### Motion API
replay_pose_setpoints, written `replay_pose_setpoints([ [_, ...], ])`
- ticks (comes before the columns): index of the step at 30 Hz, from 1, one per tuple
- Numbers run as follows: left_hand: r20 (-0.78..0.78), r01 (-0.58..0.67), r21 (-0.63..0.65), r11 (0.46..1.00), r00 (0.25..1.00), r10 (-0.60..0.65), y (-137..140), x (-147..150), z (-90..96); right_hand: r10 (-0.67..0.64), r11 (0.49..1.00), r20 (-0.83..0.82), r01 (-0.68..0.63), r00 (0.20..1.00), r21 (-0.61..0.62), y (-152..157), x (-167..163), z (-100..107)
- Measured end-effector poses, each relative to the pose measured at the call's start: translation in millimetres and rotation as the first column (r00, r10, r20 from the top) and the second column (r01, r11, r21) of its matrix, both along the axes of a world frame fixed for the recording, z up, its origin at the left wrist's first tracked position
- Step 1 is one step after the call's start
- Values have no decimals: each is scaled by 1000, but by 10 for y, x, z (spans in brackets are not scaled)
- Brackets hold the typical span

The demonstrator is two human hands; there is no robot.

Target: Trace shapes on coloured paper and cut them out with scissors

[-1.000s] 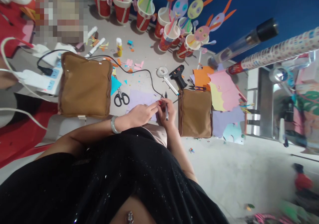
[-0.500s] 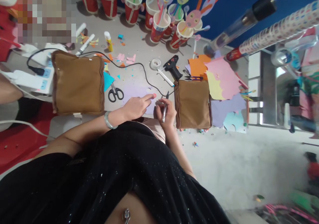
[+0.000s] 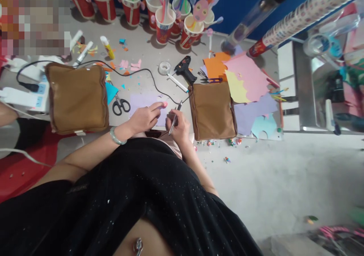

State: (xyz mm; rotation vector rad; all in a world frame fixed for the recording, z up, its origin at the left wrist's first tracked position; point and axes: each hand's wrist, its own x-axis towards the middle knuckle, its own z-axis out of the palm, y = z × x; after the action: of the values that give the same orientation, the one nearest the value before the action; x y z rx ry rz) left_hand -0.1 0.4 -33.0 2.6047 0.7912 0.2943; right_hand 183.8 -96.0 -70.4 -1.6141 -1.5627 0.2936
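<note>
Aslant, pen [image 3: 173, 124] dark end forward, right hand [image 3: 180, 128] gripping, left hand [image 3: 144, 118] (half-curled) holding pink piece [image 3: 165, 104]

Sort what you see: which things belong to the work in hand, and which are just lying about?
In the work, it seems:
pen, held in the right hand
small pink piece, at a fingertip of the left hand
purple sheet, close by

Lying about:
scissors
glue gun
yellow tube

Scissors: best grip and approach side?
Likely the black loops of the scissors, from the person's side, slightly right: the loops face the body, the blades point away toward the blue paper, and the brown cushion sits close on the left.
</note>
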Motion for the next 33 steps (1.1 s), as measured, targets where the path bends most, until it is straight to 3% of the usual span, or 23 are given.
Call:
replay_pose_setpoints([
  [7,6,-22,57,998,1000,21,-28,-2,44,41,998,162,-47,986,34,-5,-25,27],
  [14,-4,-27,94,995,1000,28,-32,-12,67,50,995,126,-60,991,76,8,-29,38],
  [33,-25,-23,113,993,999,26,-36,-13,51,197,978,204,-178,959,-109,36,0,113],
])
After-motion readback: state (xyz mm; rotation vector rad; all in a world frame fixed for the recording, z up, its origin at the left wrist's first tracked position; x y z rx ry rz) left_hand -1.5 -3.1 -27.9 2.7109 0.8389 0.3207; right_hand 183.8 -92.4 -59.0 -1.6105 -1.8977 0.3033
